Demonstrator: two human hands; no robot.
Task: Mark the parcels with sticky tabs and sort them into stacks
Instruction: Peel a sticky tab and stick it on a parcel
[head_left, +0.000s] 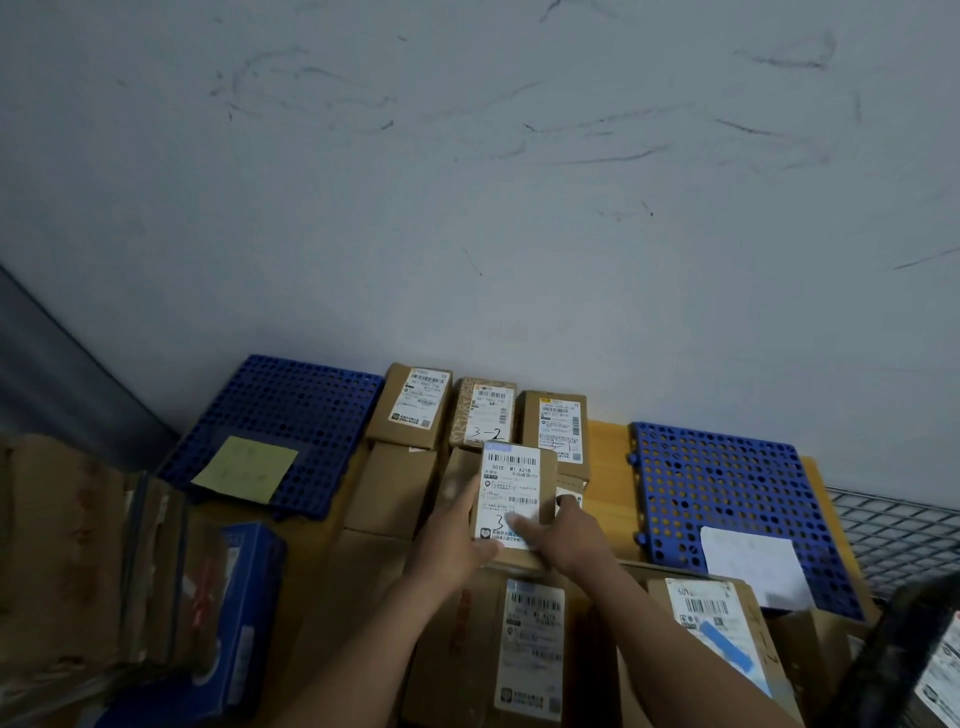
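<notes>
Holding the small parcel (514, 483) label-up over the middle boxes (389, 488): left hand (454, 545) is gripping its left edge, right hand (569, 540) is pinching the near-right corner, both grips closed on it. Long axis is pointing toward the wall (467, 208).

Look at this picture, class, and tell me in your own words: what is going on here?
A person holds a small parcel over a pile of cardboard boxes. The left hand grips its left edge; the right hand lies on the lower corner of its shipping label, too blurred to show a grip. Behind it three labelled parcels stand in a row by the wall, the middle one marked 3-2. A blue perforated mat on the left bears a yellow sticky note.
</notes>
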